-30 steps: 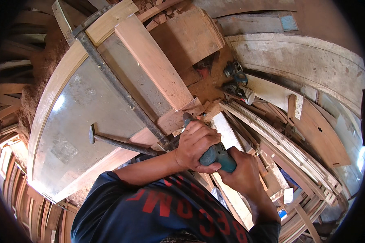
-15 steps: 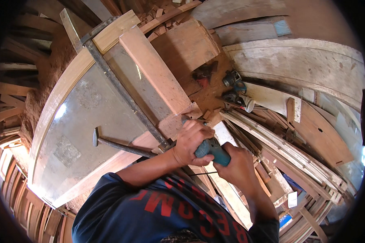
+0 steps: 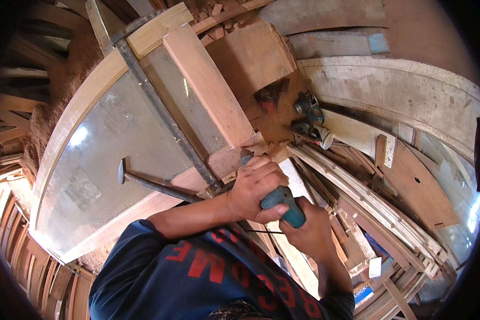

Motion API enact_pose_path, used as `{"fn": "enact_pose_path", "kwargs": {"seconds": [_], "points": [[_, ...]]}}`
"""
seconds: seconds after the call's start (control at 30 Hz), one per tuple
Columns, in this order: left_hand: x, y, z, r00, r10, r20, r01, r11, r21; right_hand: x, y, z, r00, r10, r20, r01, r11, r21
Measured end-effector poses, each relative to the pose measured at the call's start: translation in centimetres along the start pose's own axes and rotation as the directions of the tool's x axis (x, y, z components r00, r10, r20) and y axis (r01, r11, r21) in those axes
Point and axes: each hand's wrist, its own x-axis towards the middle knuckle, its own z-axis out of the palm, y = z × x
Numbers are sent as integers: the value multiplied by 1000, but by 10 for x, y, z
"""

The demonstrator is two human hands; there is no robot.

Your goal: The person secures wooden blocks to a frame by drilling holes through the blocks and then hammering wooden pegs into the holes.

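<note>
Both my hands hold a teal corded power tool (image 3: 284, 201); its exact kind is hidden by my fingers. My left hand (image 3: 257, 186) wraps over its front part, and my right hand (image 3: 308, 223) grips its rear end. The tool's front end points at the corner where pinkish wooden rails meet on a wooden frame (image 3: 210, 88). A long dark metal bar clamp (image 3: 162, 114) spans this frame. To the left, a hammer (image 3: 157, 185) lies on the grey surface inside the frame, its handle reaching toward my left forearm. What the tool's tip touches cannot be seen.
More power tools (image 3: 309, 114) rest on the dusty floor beyond the frame, near a white cup-like container (image 3: 325, 137). Long wooden strips (image 3: 362, 205) are stacked at my right. Large boards (image 3: 394, 80) lie at the far right, and wood pieces (image 3: 21, 101) pile up at the left.
The view has shifted a little, so the frame and clamp sit slightly differently. Both hands keep their hold on the power tool at the same corner, with only slight movement.
</note>
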Motion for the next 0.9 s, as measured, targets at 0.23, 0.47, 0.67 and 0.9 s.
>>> {"fn": "enact_pose_path", "kwargs": {"seconds": [0.23,0.47,0.67,0.9], "points": [[22,38,19,999,-8,32,10,998,-57,-43,9,-3,993,16,-115,0,990,138],[19,22,19,1000,5,25,-4,999,-38,-32,15,8,990,21,-142,1,988,155],[18,21,17,999,-7,43,8,999,-35,-30,11,6,992,29,-121,-9,987,158],[20,21,19,1000,-14,21,15,1000,-22,-26,12,3,995,25,-99,-12,990,137]]}}
